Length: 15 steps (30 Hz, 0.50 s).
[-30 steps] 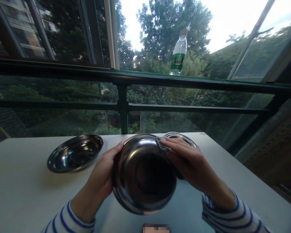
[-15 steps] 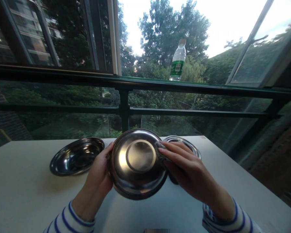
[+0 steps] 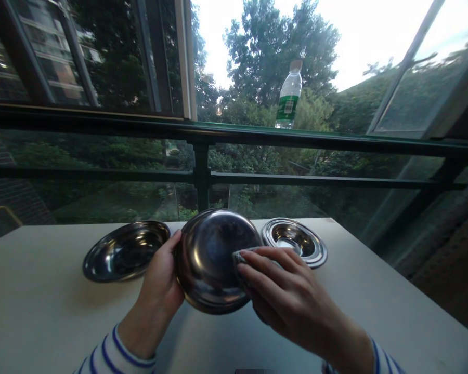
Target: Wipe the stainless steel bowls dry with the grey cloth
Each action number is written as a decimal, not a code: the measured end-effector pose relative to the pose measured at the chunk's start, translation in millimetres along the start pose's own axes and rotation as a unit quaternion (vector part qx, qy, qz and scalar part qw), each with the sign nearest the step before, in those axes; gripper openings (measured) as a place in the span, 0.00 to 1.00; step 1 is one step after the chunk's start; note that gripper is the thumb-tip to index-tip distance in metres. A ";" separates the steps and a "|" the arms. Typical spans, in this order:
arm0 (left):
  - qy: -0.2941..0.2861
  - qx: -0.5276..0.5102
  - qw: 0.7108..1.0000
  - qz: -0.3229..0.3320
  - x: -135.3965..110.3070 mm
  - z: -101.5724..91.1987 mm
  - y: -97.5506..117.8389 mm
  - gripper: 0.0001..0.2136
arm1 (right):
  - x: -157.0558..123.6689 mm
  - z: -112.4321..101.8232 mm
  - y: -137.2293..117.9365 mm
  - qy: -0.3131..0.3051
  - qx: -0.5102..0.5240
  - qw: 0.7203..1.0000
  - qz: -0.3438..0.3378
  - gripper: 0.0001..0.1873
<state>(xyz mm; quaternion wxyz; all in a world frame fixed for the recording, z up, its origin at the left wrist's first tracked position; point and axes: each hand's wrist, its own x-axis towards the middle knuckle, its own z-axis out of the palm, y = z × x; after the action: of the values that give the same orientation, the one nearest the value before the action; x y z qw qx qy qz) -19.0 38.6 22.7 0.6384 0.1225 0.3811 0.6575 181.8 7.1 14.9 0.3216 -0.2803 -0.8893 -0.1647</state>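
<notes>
A shiny metal bowl [image 3: 208,254] is tilted up above the table with its rounded outer side towards me. My left hand [image 3: 159,280] grips its left rim, thumb on the near face and the other fingers hidden behind. Pressed against the right part of the bowl is a small grey cloth [image 3: 239,257], pinched under the fingers of my right hand [image 3: 284,285]. Most of the cloth is covered by those fingers, so its full shape is hidden.
On the white table [image 3: 42,311], a wide metal bowl [image 3: 119,254] leans at the left. Wide-rimmed metal dishes [image 3: 317,249], seemingly nested, lie at the back right. A plastic bottle [image 3: 288,104] with a green label stands on the dark green railing [image 3: 242,135] beyond the table.
My right hand has slid the cloth left and slightly down across the bowl. The bowl has turned, so its flat round base no longer shows clearly. More of the right-hand dishes is visible.
</notes>
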 end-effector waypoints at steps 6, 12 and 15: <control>-0.029 0.015 0.999 0.001 -6.5 5.9 0.0 0.14 | 2.3 -1.0 -7.2 0.016 -0.033 0.999 0.037 0.14; -0.039 0.025 0.999 0.011 -7.4 3.1 1.0 0.13 | 3.6 -5.1 -10.4 0.003 -0.032 0.999 0.034 0.13; -0.039 0.024 0.999 0.002 -7.9 3.1 -1.5 0.13 | 3.7 -4.8 -12.5 0.001 -0.040 0.998 0.040 0.13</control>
<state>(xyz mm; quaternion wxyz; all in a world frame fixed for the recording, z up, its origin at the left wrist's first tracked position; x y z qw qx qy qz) -14.7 32.1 26.4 0.6480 0.1645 0.3713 0.6443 174.2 -3.5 19.5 0.3170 -0.3282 -0.8699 -0.1871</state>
